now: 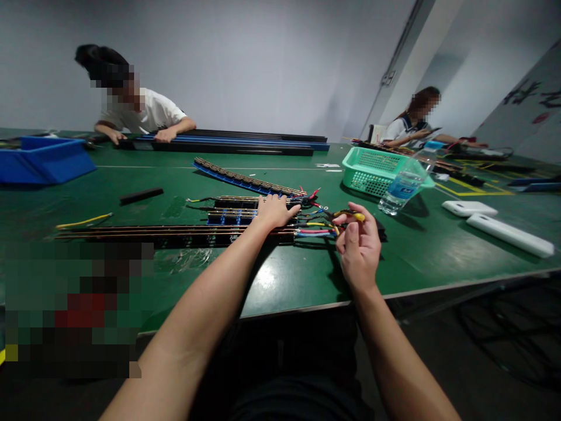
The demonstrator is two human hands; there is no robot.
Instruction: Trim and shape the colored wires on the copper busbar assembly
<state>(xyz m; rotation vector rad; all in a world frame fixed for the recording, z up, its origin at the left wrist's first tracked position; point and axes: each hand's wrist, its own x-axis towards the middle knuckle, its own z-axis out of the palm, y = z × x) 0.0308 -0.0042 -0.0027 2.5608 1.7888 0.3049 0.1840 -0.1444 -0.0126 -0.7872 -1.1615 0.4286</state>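
Note:
My left hand [277, 211] lies over the black and blue strips [232, 214] with copper-coloured rods, its fingers spread and thumb pointing right. My right hand [360, 248] is closed on pliers [357, 216] with yellow-and-black handles; their jaws are hard to make out. Just left of the pliers, red, yellow and blue wires [318, 231] come out of the strips' right ends. A long black strip with copper rods [144, 234] runs nearer to me, below my left hand. Behind it, a curved blue strip [241, 175] lies at an angle.
A green basket [368, 169] stands back right, with a tilted water bottle [401, 187] against it. White blocks [511, 234] lie at right. A blue bin [44, 164] is at left. Across the table, a person [144, 111] handles long bars [245, 142]; another person [412, 123] sits far right.

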